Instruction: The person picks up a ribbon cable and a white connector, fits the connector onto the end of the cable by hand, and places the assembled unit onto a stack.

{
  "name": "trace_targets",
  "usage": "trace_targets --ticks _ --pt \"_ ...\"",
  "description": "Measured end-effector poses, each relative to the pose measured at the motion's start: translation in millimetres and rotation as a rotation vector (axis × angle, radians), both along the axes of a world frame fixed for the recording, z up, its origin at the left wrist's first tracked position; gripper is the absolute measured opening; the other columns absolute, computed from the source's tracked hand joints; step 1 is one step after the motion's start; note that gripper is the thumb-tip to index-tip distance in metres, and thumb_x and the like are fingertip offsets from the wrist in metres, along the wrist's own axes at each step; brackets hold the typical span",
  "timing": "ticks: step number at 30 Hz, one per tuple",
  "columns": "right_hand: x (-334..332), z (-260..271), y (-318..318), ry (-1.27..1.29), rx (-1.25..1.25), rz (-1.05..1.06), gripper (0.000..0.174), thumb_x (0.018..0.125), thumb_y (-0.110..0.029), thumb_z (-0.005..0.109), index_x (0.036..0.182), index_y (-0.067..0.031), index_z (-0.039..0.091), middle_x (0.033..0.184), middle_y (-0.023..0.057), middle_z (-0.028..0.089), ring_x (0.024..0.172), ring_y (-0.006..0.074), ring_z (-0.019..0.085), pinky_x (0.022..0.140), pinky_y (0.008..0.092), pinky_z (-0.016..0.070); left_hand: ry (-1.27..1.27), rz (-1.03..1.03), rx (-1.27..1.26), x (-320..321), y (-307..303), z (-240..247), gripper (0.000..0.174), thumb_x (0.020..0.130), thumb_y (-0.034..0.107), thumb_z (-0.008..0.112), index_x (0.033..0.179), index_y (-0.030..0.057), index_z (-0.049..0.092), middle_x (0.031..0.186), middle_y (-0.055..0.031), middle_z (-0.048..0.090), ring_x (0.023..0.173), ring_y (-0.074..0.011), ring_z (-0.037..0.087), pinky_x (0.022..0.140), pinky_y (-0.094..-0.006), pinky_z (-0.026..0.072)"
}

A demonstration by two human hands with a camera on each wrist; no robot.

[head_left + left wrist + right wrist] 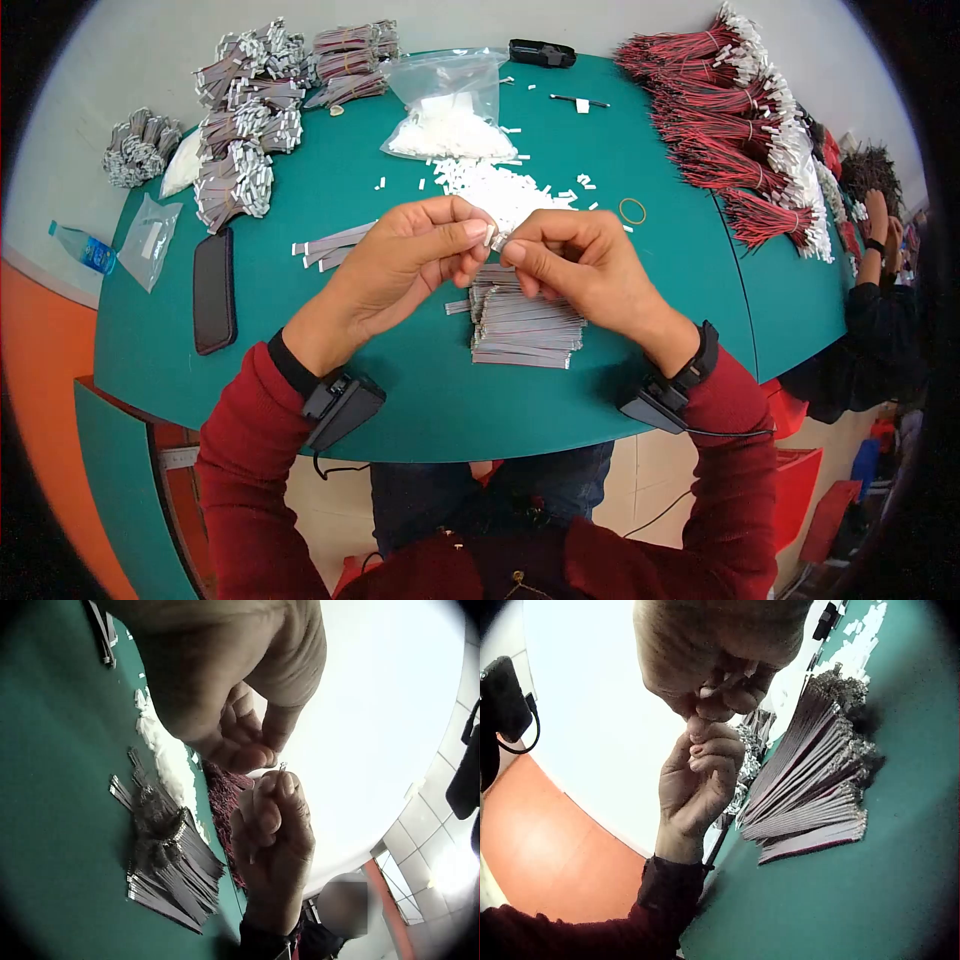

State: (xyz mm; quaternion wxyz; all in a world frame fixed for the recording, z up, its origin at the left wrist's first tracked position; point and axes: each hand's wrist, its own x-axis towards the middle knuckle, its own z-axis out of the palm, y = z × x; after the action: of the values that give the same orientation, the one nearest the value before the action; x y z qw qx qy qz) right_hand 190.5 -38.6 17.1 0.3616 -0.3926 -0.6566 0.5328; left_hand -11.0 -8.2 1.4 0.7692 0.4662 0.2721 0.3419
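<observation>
Both hands meet in the middle of the head view, above the table, with their fingertips almost together. My left hand (400, 262) pinches a small white connector housing (490, 232) between thumb and index finger. Thumb and index finger of my right hand (595, 265) pinch the end of a flat cable, mostly hidden in the fingers. Its tiny metal terminals (283, 766) poke up past the fingertips in the left wrist view. Below the right hand lies a stack of grey flat cables (525, 330). Just beyond the hands spreads a pile of white connector housings (500, 188).
A clear bag (445, 125) of white housings stands at the back. Finished-looking grey cable bundles (250, 120) line the left, red-black wire bundles (720, 110) the right. A phone (213, 290) lies left, near several loose flat cables (335, 243). A rubber band (632, 211) lies right.
</observation>
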Motion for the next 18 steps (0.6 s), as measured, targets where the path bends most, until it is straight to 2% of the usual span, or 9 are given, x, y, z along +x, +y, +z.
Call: trace_targets --ticks 18 --pt "-1.3 2.9 -1.7 -0.029 0.029 0.003 0.020 0.089 -0.015 0.057 0.074 -0.0013 0.059 0.058 -0.0032 0.052 0.055 0.0021 0.041 0.049 0.0202 0.0328 0.000 -0.039 -0.004 0.9 -2.1 1.0 0.013 0.087 0.018 0.059 0.090 0.0063 0.055 0.075 0.0020 0.054 0.064 -0.0055 0.049 0.057 -0.0195 0.0386"
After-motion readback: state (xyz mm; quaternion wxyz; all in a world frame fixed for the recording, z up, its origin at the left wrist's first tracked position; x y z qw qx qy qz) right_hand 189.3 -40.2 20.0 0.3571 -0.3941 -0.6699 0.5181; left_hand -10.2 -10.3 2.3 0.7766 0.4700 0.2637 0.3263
